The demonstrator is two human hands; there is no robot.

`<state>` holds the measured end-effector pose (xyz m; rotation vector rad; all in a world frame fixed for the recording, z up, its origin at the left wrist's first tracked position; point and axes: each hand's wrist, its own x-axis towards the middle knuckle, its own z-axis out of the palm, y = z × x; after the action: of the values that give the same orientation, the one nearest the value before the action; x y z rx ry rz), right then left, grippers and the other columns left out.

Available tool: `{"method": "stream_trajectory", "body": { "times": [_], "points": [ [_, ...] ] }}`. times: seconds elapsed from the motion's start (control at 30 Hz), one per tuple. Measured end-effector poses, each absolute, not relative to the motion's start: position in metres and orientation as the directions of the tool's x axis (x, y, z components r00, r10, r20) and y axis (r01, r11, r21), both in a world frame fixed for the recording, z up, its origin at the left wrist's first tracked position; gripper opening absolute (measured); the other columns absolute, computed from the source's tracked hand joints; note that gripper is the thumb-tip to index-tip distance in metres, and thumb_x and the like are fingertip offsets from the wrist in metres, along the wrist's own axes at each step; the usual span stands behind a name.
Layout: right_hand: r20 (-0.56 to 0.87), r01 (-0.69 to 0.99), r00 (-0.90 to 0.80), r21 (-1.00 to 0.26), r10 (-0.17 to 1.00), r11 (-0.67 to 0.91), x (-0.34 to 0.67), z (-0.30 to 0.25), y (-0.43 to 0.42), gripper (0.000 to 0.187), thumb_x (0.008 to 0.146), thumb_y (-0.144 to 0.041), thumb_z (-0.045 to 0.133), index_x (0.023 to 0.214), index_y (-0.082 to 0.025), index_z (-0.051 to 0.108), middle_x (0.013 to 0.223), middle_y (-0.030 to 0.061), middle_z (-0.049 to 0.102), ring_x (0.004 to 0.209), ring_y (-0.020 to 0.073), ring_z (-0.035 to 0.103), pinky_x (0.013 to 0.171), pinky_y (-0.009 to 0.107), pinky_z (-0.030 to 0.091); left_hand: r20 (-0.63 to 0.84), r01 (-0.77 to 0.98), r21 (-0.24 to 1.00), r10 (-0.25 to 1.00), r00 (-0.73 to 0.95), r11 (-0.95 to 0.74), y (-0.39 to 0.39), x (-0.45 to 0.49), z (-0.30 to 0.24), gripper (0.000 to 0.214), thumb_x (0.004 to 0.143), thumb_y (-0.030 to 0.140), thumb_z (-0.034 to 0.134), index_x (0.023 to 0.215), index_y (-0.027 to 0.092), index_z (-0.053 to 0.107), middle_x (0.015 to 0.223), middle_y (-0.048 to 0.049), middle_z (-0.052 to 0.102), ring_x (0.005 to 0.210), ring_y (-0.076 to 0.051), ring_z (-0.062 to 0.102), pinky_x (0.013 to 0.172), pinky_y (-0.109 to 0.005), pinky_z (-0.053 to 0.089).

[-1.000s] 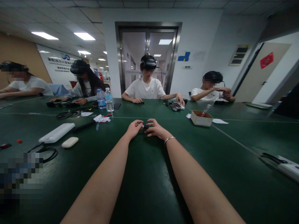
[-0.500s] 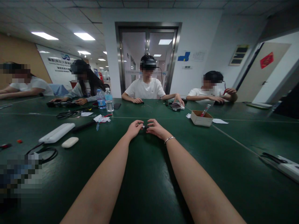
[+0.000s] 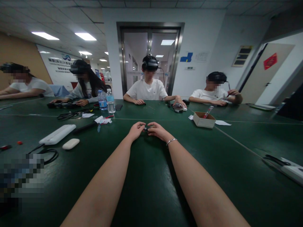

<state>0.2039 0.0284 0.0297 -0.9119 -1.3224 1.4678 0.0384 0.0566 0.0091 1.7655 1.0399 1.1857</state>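
My left hand (image 3: 137,131) and my right hand (image 3: 157,130) meet over the green table, both arms stretched forward. Between their fingertips is a small black piece with a silvery end (image 3: 146,129), too small to name surely. The fingers of my left hand pinch it at the silvery end. At the black end, my right thumb and fingers close round it and partly hide it. A silver bangle (image 3: 172,142) circles my right wrist.
To the left lie a white power bank-like block (image 3: 58,135), a pale rounded case (image 3: 71,144) and black cables (image 3: 50,156). Two water bottles (image 3: 110,102) stand beyond. A small cardboard box (image 3: 204,120) sits to the right. Several people in headsets sit across the table (image 3: 213,164).
My right fingers have shifted slightly down and left, closer to my left fingertips. My left hand stays in place. Across the table, the person at right has moved a raised hand slightly.
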Motion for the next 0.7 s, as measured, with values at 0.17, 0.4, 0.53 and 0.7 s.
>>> {"method": "stream_trajectory", "body": {
  "times": [0.17,0.4,0.53,0.7],
  "points": [
    [0.037,-0.060,-0.390,-0.998,0.920,0.014,0.2046,0.0304,0.0283,0.016,0.075,-0.003,0.061,0.089,-0.010,0.058,0.068,0.0022,0.061,0.051,0.0083,0.058,0.050,0.016,0.051,0.321,0.190,0.913,0.923,0.211,-0.361,0.0542,0.0394,0.0121,0.021,0.074,0.028,0.054,0.090,0.014,0.057,0.062,0.0005,0.056,0.058,-0.012,0.054,0.055,-0.022,0.038],
    [0.065,-0.077,-0.398,-0.996,0.915,0.037,0.2060,0.0326,0.0252,0.021,0.072,0.003,0.061,0.089,-0.010,0.061,0.070,0.0015,0.062,0.053,0.0067,0.057,0.053,0.014,0.051,0.262,0.198,0.931,0.938,0.225,-0.308,0.0497,0.0418,0.0183,0.025,0.078,0.035,0.045,0.080,0.015,0.060,0.052,0.0025,0.049,0.048,-0.010,0.044,0.048,-0.022,0.033],
    [0.056,-0.084,-0.398,-0.996,0.916,0.025,0.2066,0.0330,0.0247,0.023,0.072,0.004,0.060,0.090,-0.009,0.061,0.071,0.0024,0.062,0.055,0.0075,0.059,0.055,0.015,0.052,0.223,0.150,0.954,0.949,0.223,-0.259,0.0508,0.0423,0.0185,0.014,0.071,0.024,0.050,0.078,0.015,0.059,0.062,0.0010,0.054,0.050,-0.009,0.045,0.047,-0.021,0.034],
    [0.065,-0.088,-0.413,-0.996,0.908,0.031,0.2069,0.0321,0.0256,0.023,0.072,0.005,0.057,0.091,-0.008,0.060,0.073,0.0034,0.063,0.055,0.0075,0.059,0.056,0.015,0.052,0.236,0.158,0.945,0.933,0.272,-0.285,0.0500,0.0408,0.0189,0.020,0.074,0.028,0.047,0.081,0.015,0.060,0.053,0.0020,0.049,0.050,-0.011,0.046,0.048,-0.021,0.034]
  ]
}}
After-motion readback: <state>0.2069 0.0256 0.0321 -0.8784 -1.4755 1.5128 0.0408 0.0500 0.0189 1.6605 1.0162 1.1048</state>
